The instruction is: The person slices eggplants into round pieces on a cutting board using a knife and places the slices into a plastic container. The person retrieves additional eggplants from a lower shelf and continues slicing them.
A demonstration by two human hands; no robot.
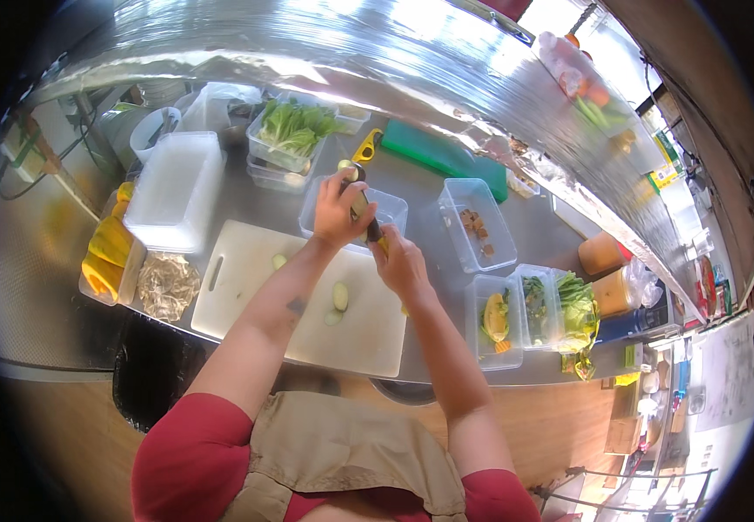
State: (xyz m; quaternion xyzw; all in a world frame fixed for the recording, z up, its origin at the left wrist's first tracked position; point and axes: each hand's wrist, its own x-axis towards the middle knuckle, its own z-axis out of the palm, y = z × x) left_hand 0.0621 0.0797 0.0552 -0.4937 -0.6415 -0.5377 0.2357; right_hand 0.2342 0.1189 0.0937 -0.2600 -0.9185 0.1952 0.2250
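Fingers of my left hand (pixel 339 209) are wrapped round a long dark-skinned vegetable, apparently an eggplant (pixel 358 204), with pale flesh showing along one side. Close against its lower end, my right hand (pixel 401 261) is closed on a yellow-handled tool (pixel 384 246); its working end is too small to make out. Both hands are above a clear plastic container (pixel 392 207), partly hidden behind them. Under my forearms lies a white cutting board (pixel 364 335), holding a few pale green vegetable pieces (pixel 340 296).
Left are stacked clear tubs (pixel 175 187), yellow squash pieces (pixel 109 252) and crumpled film (pixel 169 285). Behind stand a lettuce tub (pixel 290 130), a yellow tool (pixel 367 146) and a green board (pixel 438 157). Right are tubs with brown cubes (pixel 476 231) and produce (pixel 496 317). A film-wrapped shelf (pixel 307 43) overhangs.
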